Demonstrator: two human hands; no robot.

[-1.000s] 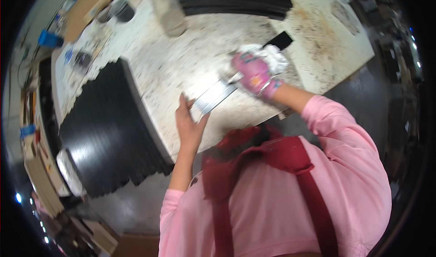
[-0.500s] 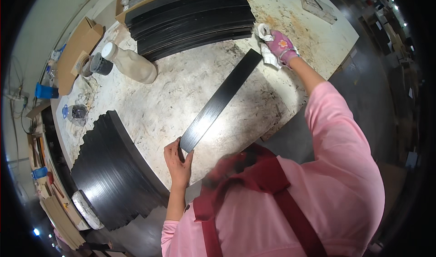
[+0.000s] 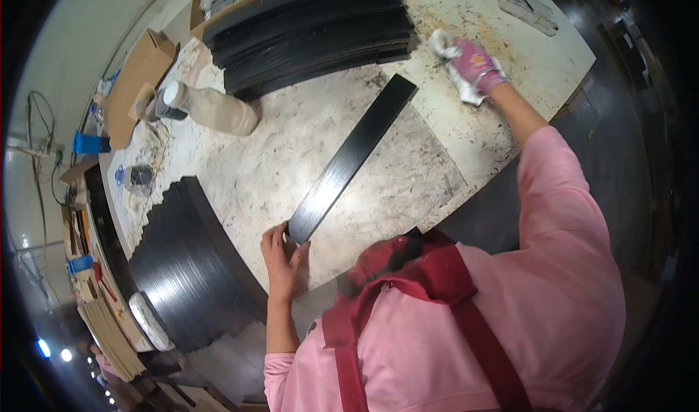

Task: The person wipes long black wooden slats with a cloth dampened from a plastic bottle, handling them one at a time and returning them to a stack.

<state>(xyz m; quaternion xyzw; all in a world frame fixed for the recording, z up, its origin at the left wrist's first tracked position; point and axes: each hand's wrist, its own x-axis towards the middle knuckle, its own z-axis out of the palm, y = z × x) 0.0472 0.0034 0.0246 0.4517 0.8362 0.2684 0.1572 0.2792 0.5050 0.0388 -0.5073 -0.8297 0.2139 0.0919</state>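
Black and glossy, a long flat plastic strip (image 3: 352,159) lies diagonally across the stained, pale worktop (image 3: 291,164), its near end at the table's front edge and its far end pointing toward the back. The bare left hand (image 3: 285,258) rests at that near end, fingers closed lightly on the strip's corner, seemingly to pin it so it does not slide. The right hand (image 3: 477,62), in a pink glove, is stretched out past the strip's far end and is clenched around a crumpled white cloth (image 3: 453,66), pressing it onto the tabletop just beside the strip rather than on it.

Behind the strip, a stack of similar black curved strips (image 3: 313,30) lies along the back of the table, and another fanned pile of black strips (image 3: 186,259) sits to the left, below the table edge. A translucent plastic bottle (image 3: 215,110) lies on its side near an open cardboard box (image 3: 138,77), both well clear of the strip.
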